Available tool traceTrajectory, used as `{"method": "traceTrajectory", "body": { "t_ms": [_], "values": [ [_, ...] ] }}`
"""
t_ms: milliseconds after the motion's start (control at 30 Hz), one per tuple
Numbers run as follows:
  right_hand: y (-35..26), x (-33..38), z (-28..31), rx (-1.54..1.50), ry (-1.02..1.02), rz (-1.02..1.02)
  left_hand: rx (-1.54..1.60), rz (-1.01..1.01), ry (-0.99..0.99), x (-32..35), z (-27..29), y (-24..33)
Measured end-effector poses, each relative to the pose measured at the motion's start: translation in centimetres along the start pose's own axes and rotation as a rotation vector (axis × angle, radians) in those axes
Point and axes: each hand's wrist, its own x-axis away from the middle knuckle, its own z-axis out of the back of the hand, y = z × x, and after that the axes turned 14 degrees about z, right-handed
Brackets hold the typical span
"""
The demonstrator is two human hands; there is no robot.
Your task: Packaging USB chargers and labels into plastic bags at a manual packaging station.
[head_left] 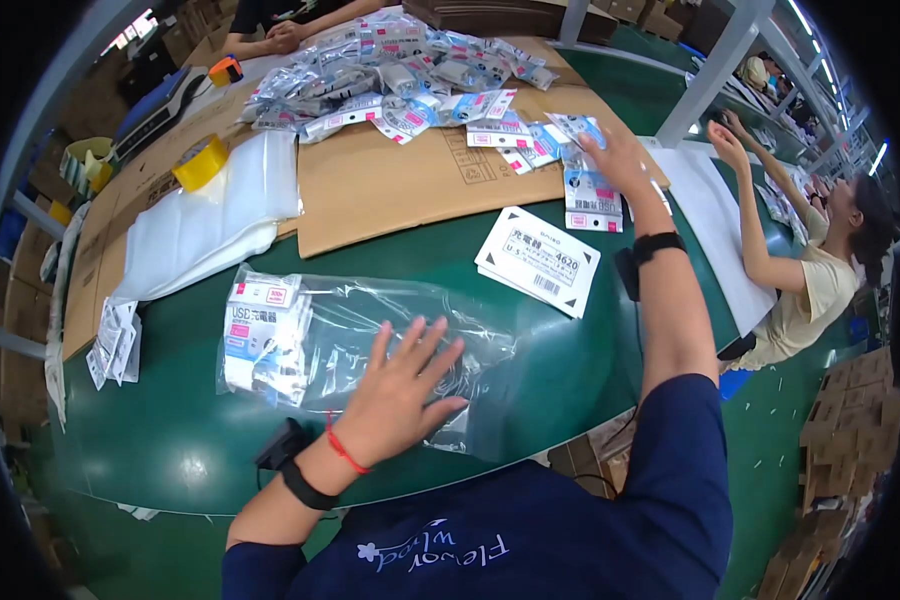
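Note:
A clear plastic bag (pixel 370 320) lies on the green table in front of me, with white, blue and pink packets (pixel 260 340) stacked inside its left end. My left hand (pixel 395 395) rests flat on the bag, fingers spread. At the right edge of the cardboard, my right hand (pixel 618 160) has its fingers closed at a small blue-and-white packet (pixel 575 127); its grip is partly hidden. Another packet (pixel 592 200) sits just below that hand. White printed cards (pixel 538 260) lie between my hands, nearer the right one.
Many shiny packets (pixel 400 75) are heaped on flattened cardboard (pixel 390 190). Yellow tape (pixel 200 162) stands on white foam sheets (pixel 210 215) at the left, above loose packets (pixel 116 342). A co-worker (pixel 805 270) is on the right; another person's hands (pixel 288 35) rest across the table.

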Motion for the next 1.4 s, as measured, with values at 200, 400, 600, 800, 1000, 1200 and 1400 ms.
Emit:
{"method": "traceTrajectory", "body": {
  "t_ms": [200, 400, 600, 800, 1000, 1200, 1400],
  "values": [
    [-4.7, -1.9, -3.8, -0.137, -0.239, 0.116, -0.02, -0.008, -0.021, -0.4, -1.6, 0.7],
    [-11.1, -2.8, 0.1, -0.364, -0.245, 0.323, -0.002, -0.03, -0.012, -1.0, -1.7, 1.5],
    [-14.4, 0.0, 3.2, -0.684, -0.112, 0.411, 0.033, -0.052, 0.043, -0.2, -2.5, -0.5],
    [-16.3, 8.0, 0.3, -0.66, -0.377, 0.924, 0.083, -0.06, 0.052, -0.1, -2.6, 0.4],
    [-13.5, 12.1, 0.6, -0.367, -0.197, 0.908, 0.068, -0.064, -0.013, 0.2, -2.0, 0.3],
    [-4.6, 12.7, -0.9, -0.22, -0.139, 0.443, 0.028, -0.081, 0.012, -0.1, -2.1, 0.6],
    [-3.0, 12.3, 0.5, -0.047, -0.143, 0.281, 0.011, -0.097, 0.031, 0.0, -1.9, 0.9]
  ]
}}
